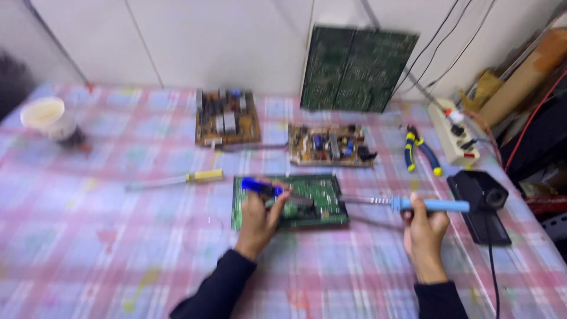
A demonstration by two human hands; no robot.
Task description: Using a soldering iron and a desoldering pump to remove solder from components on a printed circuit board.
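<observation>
A green circuit board (322, 192) lies flat on the checked tablecloth in front of me. My left hand (258, 221) rests on the board's left part and grips a blue-handled tool (260, 187) over it. My right hand (424, 229) holds a soldering iron (413, 204) by its light blue handle. The iron's metal shaft points left and its tip reaches the board's right edge. Both sleeves are dark. The picture is blurred.
Two brown circuit boards (227, 118) (331, 145) lie behind, and a large green board (357, 68) leans on the wall. A yellow-handled screwdriver (177, 179) lies left, pliers (420, 150) and a power strip (453, 131) right, a black iron stand (481, 201) beside my right hand, a white tub (50, 118) far left.
</observation>
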